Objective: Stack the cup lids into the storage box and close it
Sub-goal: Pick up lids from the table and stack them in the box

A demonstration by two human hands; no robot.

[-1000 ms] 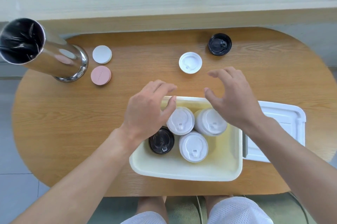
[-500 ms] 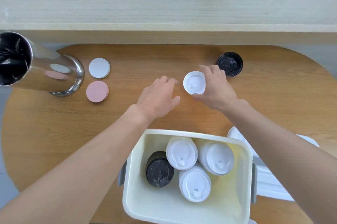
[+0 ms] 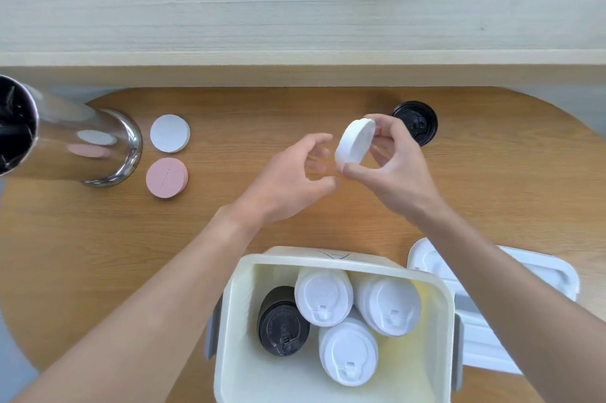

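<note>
Current step, as judged: transfer of one white lid (image 3: 354, 141) to the storage box (image 3: 331, 330).

Key relation: lid is held in the air above the table (image 3: 98, 255), far side of the box; box sits near edge, directly toward the person from both hands. Lid is tilted on edge, flat faces turned left/right, its long line running from near-left to far-right. To drop onto a stack it must come toward the person and be levelled.

Right hand (image 3: 390, 169): closed on the white lid, thumb at the near-left rim, fingers over the far-right rim. This hand is nearer the lid; it has it.

Left hand (image 3: 288, 182): half open, fingers curled, empty. Fingertips just beside the lid's left face; contact cannot be told. Looks ready to take or steady the lid.

Box contents: three white stacks (image 3: 324, 297) plus one black stack (image 3: 283, 325), grouped at centre. Box is open; its cover (image 3: 537, 274) lies flat on the table just right of it, partly hidden by the right forearm.

Remaining: one black lid (image 3: 416, 123) on the table, far-right, just behind the right hand. Est. two lids to go, then cover on.

Not task items: white coaster (image 3: 170, 133), pink coaster (image 3: 166, 177), steel bin (image 3: 69, 143), all far-left, well apart from the hands.

Risk: tilted lid may catch a stack rim if not levelled.
</note>
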